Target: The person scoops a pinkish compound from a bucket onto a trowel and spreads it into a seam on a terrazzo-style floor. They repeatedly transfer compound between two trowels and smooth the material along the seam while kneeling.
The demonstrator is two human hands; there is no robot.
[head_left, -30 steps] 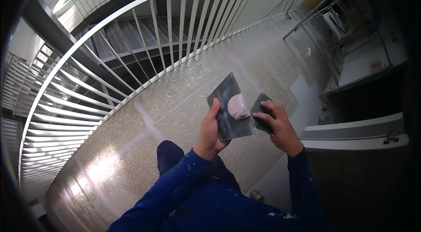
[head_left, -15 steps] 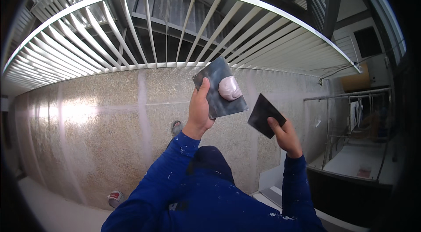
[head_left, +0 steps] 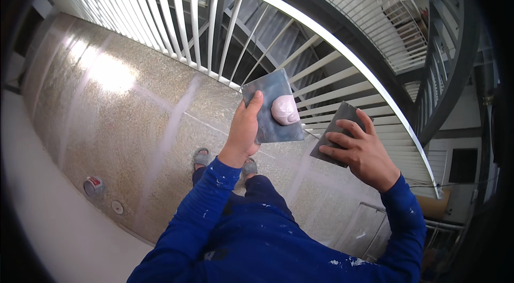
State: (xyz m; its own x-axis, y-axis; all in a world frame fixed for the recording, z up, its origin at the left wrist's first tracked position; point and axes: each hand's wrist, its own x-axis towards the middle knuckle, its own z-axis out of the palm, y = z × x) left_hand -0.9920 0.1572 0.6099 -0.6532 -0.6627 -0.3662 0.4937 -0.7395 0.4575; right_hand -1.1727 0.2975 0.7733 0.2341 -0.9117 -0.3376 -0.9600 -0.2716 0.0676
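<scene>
My left hand (head_left: 245, 129) grips a dark grey rectangular plate (head_left: 266, 102) by its left edge, the thumb lying on its upper face. A smooth lump of pale pink putty (head_left: 284, 110) sits near the right side of this plate. To the right, apart from it, my right hand (head_left: 360, 149) is closed on a dark flat scraper blade (head_left: 327, 150), with several fingers spread across its face. The thumb of that hand is hidden behind the blade. Both blue sleeves carry white specks.
A curved white railing (head_left: 300, 7) with slanted bars runs in front of me, with a stairwell beyond. On the speckled floor (head_left: 128, 122) at left stand a bucket (head_left: 93, 186) and a round lid-like disc (head_left: 117, 207). A pale wall (head_left: 48, 197) borders the lower left.
The view has turned, so the railing now slopes down to the right. My right hand has rolled over, showing its back and fingers across the scraper blade. The left hand keeps its hold.
</scene>
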